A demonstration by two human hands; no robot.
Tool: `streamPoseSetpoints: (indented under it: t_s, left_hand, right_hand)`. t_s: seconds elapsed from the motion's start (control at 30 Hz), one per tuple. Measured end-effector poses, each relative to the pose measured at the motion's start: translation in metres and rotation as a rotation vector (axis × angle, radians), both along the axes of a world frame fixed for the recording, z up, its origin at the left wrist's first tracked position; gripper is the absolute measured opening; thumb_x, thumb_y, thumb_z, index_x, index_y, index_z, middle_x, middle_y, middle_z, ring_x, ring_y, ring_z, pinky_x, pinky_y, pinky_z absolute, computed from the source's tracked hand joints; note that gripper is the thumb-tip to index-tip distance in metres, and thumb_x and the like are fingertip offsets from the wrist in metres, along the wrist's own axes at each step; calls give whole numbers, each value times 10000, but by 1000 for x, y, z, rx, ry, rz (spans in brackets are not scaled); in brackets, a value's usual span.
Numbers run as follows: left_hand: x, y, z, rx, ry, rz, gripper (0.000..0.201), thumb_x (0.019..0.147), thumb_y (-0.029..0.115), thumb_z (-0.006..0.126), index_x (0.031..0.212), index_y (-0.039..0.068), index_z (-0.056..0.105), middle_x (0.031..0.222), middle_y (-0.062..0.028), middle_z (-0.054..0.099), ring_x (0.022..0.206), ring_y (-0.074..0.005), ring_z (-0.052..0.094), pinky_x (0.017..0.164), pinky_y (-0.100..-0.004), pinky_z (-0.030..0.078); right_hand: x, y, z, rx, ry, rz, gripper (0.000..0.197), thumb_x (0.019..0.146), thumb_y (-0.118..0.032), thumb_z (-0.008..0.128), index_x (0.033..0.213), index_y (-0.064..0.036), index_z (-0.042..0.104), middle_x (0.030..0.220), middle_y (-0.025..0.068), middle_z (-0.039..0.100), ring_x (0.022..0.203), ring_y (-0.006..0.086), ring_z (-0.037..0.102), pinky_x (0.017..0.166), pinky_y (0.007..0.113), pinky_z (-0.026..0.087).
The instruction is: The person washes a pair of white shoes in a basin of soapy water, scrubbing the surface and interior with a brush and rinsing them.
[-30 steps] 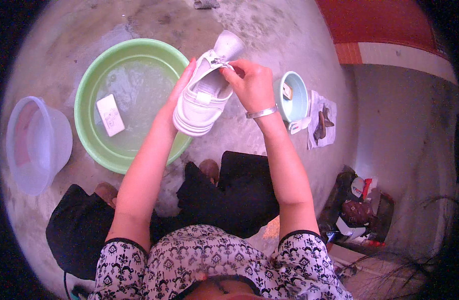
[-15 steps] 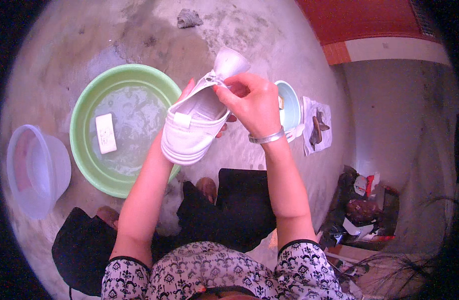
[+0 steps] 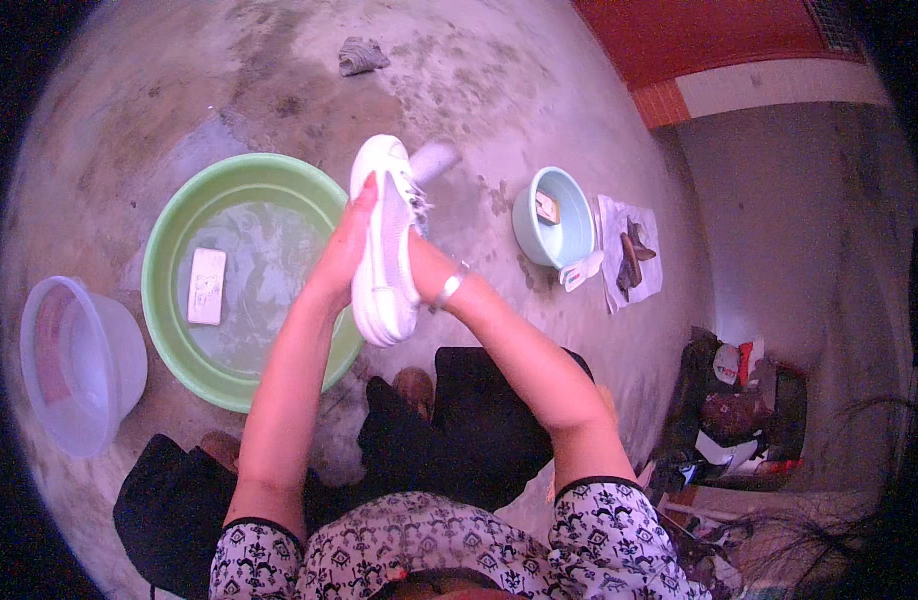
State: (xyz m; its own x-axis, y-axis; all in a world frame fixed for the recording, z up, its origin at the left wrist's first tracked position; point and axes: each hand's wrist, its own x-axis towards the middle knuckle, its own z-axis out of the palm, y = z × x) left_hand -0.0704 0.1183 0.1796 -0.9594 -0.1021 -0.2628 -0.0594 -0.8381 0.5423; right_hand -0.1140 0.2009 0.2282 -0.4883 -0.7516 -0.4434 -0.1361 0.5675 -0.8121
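A white lace-up shoe [image 3: 381,250] is held up in front of me, tilted onto its side with the toe away from me and the sole toward the left. My left hand [image 3: 351,238] is closed around it from the sole side, fingers along the edge. Behind the heel half, my right hand [image 3: 425,266] reaches up against the opening side; its fingers are hidden by the shoe. The tongue [image 3: 436,162] sticks out to the right, smeared by motion, beside loose laces [image 3: 417,200].
A green basin [image 3: 169,345] of cloudy water with a white block [image 3: 207,286] stands left, beside a clear tub [image 3: 119,375]. At right are a light blue bucket [image 3: 567,250], a white brush [image 3: 581,271] and brown objects [image 3: 631,262] on white paper. A grey cloth [image 3: 361,56] lies far off.
The shoe has turned from showing its opening and heel to showing its side and sole. My right hand has moved left and down, behind the shoe, uncovering the blue bucket.
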Motion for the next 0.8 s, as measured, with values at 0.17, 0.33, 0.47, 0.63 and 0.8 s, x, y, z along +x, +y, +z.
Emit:
streamPoseSetpoints:
  t_s: [0.17, 0.33, 0.47, 0.63, 0.8]
  left_hand:
    - [-14, 27, -42, -254, -89, 35, 479, 849, 335, 399, 1182, 4, 301, 1060, -127, 455, 963, -189, 457, 833, -290, 366]
    - [-9, 29, -45, -368, -167, 37, 612, 804, 393, 454, 1234, 35, 207, 1131, -170, 398, 1025, -243, 423, 845, -333, 353]
    - [-8, -23, -48, -329, -355, -101, 796, 735, 443, 522, 1273, 62, 76, 1190, -197, 348, 1079, -268, 387, 865, -343, 346]
    - [-9, -40, -67, 100, -101, 90, 474, 692, 312, 514, 1077, 69, 381, 906, -107, 463, 838, -226, 477, 726, -337, 416]
    - [-3, -22, -72, -95, -337, 271, 625, 690, 309, 504, 1181, 71, 200, 999, -162, 397, 923, -249, 445, 806, -344, 379]
  right_hand:
    - [-12, 8, -26, -140, -155, -157, 376, 819, -155, 434, 1140, 27, 363, 1081, 149, 446, 989, 241, 450, 853, 296, 375]
    - [-4, 11, -43, -224, -41, -156, 376, 821, -159, 437, 1142, 22, 366, 1081, 143, 451, 974, 233, 458, 850, 298, 380]
    - [1, -1, -62, -236, 84, -76, 375, 823, -163, 438, 1145, 17, 368, 1081, 138, 454, 962, 226, 465, 847, 300, 384]
    - [23, -7, -83, -218, 174, 23, 375, 825, -168, 440, 1147, 11, 371, 1082, 132, 458, 946, 217, 474, 844, 302, 388]
    - [18, -9, -74, -207, 125, 37, 375, 827, -173, 442, 1150, 6, 374, 1082, 126, 463, 931, 209, 483, 841, 304, 393]
